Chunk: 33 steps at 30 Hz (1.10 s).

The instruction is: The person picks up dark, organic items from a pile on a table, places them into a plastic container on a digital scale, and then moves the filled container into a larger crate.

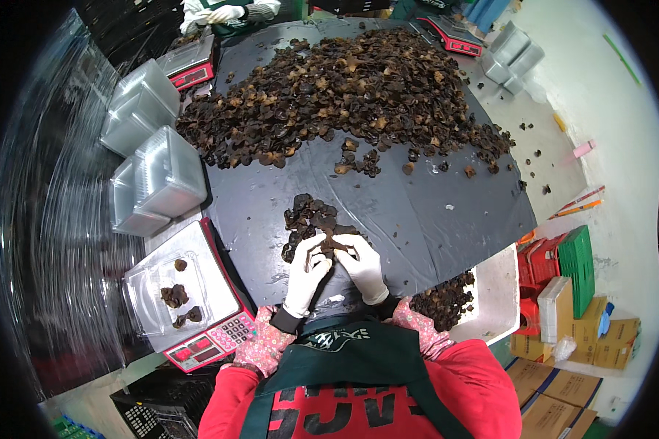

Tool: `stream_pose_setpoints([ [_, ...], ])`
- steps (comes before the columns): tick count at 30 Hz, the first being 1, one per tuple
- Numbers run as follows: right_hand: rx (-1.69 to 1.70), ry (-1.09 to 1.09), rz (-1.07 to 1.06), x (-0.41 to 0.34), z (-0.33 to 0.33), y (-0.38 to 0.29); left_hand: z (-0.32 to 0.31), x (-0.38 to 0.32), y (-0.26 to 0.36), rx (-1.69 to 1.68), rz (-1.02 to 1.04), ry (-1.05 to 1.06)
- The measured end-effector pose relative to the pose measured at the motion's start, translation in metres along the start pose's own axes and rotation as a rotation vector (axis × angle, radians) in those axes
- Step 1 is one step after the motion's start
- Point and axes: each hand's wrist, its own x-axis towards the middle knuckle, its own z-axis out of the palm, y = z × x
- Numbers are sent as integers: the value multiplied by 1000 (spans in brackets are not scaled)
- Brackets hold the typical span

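Both my hands wear white gloves and meet over the near part of a table covered with dark sheeting [395, 219]. Between the fingertips of my left hand [306, 277] and my right hand [363, 268] is a brown piece of wood ear mushroom [330, 245]. Just beyond my fingers lies a small pile of dark wood ears [306, 211], partly hidden by my hands. To my left, a clear plastic tray [149, 299] rests on a red-and-white digital scale [211, 258] with several mushroom pieces in it.
A large heap of wood ears [335, 93] spreads over the far table. Stacked clear trays [170, 170] line the left edge. At right below the table edge stands a white foam box [494, 296] holding mushrooms. Across the table are a co-worker's gloved hands [225, 13] and another scale [189, 63].
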Motion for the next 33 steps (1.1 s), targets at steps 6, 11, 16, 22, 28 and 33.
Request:
stream_pose_setpoints([
  [6,-490,0,-382,-9,4,-21,-7,-1,-7,288,30,56],
  [11,-416,29,-128,-20,-1,-22,4,-5,12,212,-3,37],
  [16,-271,108,-95,-26,12,-20,-6,-4,1,498,-3,-6],
  [22,-500,68,-174,-31,-1,-21,5,-8,7,341,-36,-41],
  [28,-31,49,182,-25,-9,-22,8,-8,2,-5,-60,-9],
  [33,300,-34,355,-24,-16,-10,3,-4,7,39,-105,-89],
])
